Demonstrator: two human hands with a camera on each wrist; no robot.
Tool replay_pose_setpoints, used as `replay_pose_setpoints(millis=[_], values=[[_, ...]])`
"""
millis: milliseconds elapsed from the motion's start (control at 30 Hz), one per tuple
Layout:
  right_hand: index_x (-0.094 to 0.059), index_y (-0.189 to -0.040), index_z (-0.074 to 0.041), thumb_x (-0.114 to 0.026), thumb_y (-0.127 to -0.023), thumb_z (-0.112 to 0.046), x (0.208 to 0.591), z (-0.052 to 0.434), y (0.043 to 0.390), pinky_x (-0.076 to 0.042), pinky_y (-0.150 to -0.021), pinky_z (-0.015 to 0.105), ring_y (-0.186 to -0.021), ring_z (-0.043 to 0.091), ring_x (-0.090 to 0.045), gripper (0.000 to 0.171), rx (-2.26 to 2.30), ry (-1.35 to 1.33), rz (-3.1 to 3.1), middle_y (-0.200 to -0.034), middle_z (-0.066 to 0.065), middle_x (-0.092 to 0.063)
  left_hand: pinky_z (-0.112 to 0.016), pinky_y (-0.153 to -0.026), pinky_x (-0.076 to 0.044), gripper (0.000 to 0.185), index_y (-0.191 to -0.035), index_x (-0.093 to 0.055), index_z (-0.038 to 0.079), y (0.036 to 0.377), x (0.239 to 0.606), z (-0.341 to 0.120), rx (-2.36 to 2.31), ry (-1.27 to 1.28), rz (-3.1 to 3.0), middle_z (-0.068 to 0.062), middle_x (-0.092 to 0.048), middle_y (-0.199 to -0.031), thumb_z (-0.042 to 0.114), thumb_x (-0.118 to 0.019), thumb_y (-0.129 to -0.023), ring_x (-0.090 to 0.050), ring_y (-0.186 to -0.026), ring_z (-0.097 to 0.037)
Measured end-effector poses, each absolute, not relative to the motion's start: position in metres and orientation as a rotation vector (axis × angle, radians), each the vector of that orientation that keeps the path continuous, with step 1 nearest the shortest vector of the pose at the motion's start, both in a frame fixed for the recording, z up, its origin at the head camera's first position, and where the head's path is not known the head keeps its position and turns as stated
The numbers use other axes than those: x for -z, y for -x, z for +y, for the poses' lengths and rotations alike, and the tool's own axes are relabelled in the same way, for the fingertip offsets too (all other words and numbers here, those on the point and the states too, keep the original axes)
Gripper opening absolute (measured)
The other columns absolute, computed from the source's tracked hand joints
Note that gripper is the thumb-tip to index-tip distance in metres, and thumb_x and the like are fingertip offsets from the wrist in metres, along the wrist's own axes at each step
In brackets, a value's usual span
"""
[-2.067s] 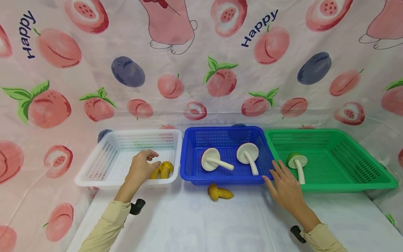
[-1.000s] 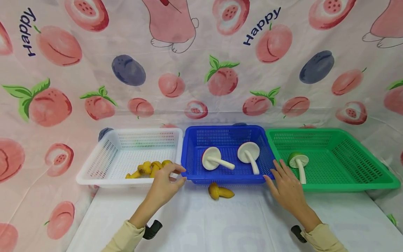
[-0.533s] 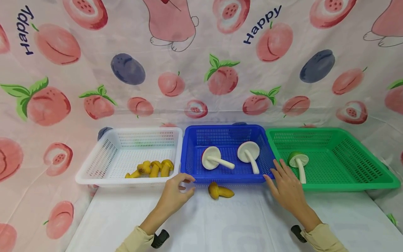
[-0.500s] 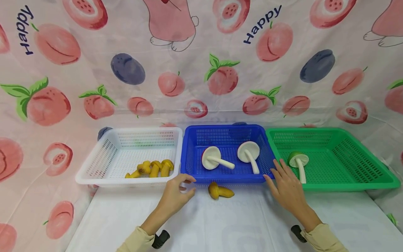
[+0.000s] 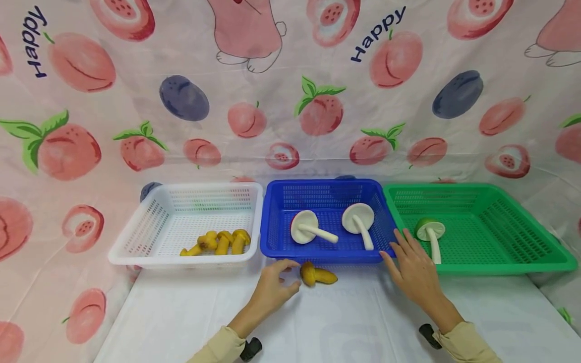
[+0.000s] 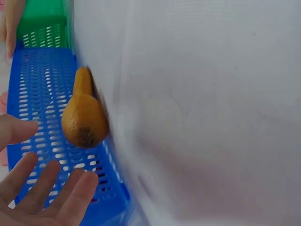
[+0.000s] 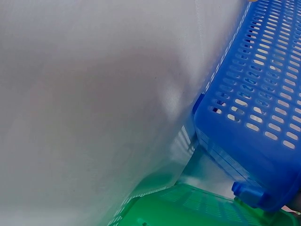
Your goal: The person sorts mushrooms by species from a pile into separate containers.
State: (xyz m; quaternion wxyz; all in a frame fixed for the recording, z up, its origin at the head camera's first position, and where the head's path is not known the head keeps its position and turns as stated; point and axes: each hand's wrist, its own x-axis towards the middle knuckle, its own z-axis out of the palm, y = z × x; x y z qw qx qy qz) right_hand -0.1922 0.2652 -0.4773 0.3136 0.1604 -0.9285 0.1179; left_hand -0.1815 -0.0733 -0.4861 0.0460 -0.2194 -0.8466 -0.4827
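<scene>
A yellow toy mushroom lies on the white table just in front of the blue basket. My left hand hovers just left of it with fingers spread, a small gap from its cap. My right hand rests flat with straight fingers against the blue basket's front right corner, beside the green basket. Two white mushrooms lie in the blue basket, a green-capped one in the green basket, and several yellow ones in the white basket.
The three baskets stand side by side along the back of the white table, against a peach-printed cloth backdrop. The right wrist view shows only the table cloth and the corners of the blue basket and green basket.
My left hand left the white basket, leaving yellow mushrooms inside, and travelled right along the table to the loose yellow mushroom. My right hand stayed in place.
</scene>
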Motion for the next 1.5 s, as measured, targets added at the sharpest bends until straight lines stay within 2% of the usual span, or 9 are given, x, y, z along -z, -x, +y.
replay_pose_setpoints(millis=[200, 467, 667, 867, 1067, 1300, 1500], values=[[-0.068, -0.099, 0.010, -0.064, -0.086, -0.029, 0.477, 0.264, 0.193, -0.030, -0.108, 0.049, -0.126, 0.044, -0.041, 0.041, -0.309, -0.425, -2.450, -0.129, 0.028, -0.052, -0.040, -0.077, -0.054, 0.035, -0.110, -0.065, 0.005, 0.187, 0.498, -0.061, 1.395, 0.692, -2.665, -0.010, -0.065, -0.109, 0.008, -0.075, -0.076, -0.060, -0.102, -0.030], [-0.067, -0.100, 0.011, -0.062, -0.088, -0.030, 0.474, 0.263, 0.193, -0.027, -0.110, 0.047, -0.126, 0.043, -0.041, 0.043, -0.312, -0.433, -2.440, -0.128, 0.027, -0.053, -0.028, -0.070, -0.048, 0.037, -0.106, -0.068, 0.004, 0.188, 0.502, -0.047, 1.301, 0.666, -2.638, -0.007, -0.063, -0.095, 0.008, -0.079, -0.071, -0.057, -0.083, -0.025], [-0.067, -0.099, 0.010, -0.060, -0.089, -0.032, 0.473, 0.263, 0.193, -0.028, -0.109, 0.047, -0.126, 0.043, -0.041, 0.044, -0.304, -0.436, -2.435, -0.128, 0.027, -0.053, -0.024, -0.067, -0.043, 0.033, -0.098, -0.067, 0.006, 0.188, 0.501, -0.039, 1.272, 0.624, -2.632, -0.005, -0.059, -0.088, 0.005, -0.081, -0.068, -0.053, -0.081, -0.023], [-0.067, -0.099, 0.010, -0.063, -0.088, -0.030, 0.473, 0.263, 0.193, -0.029, -0.109, 0.047, -0.126, 0.043, -0.041, 0.042, -0.304, -0.435, -2.441, -0.128, 0.027, -0.053, -0.023, -0.064, -0.045, 0.030, -0.092, -0.064, 0.006, 0.188, 0.500, -0.036, 1.284, 0.587, -2.615, -0.004, -0.058, -0.085, 0.000, -0.079, -0.068, -0.054, -0.077, -0.021], [-0.067, -0.099, 0.010, -0.062, -0.088, -0.031, 0.474, 0.264, 0.192, -0.029, -0.109, 0.047, -0.126, 0.043, -0.041, 0.043, -0.309, -0.426, -2.441, -0.128, 0.027, -0.053, -0.027, -0.070, -0.044, 0.029, -0.091, -0.061, 0.009, 0.188, 0.501, -0.031, 1.274, 0.586, -2.651, -0.002, -0.055, -0.088, 0.000, -0.076, -0.068, -0.052, -0.083, -0.021], [-0.067, -0.099, 0.010, -0.065, -0.086, -0.028, 0.475, 0.265, 0.191, -0.030, -0.108, 0.049, -0.126, 0.044, -0.041, 0.041, -0.320, -0.419, -2.443, -0.128, 0.027, -0.053, -0.027, -0.070, -0.045, 0.037, -0.093, -0.058, 0.009, 0.187, 0.504, -0.025, 1.192, 0.581, -2.678, -0.002, -0.052, -0.088, 0.000, -0.080, -0.064, -0.049, -0.081, -0.016], [-0.067, -0.100, 0.010, -0.062, -0.089, -0.031, 0.477, 0.264, 0.191, -0.028, -0.109, 0.047, -0.126, 0.044, -0.041, 0.043, -0.322, -0.424, -2.445, -0.128, 0.028, -0.053, -0.027, -0.070, -0.044, 0.040, -0.094, -0.058, 0.010, 0.182, 0.496, -0.031, 1.197, 0.557, -2.717, 0.000, -0.050, -0.088, -0.003, -0.077, -0.061, -0.047, -0.080, -0.015]])
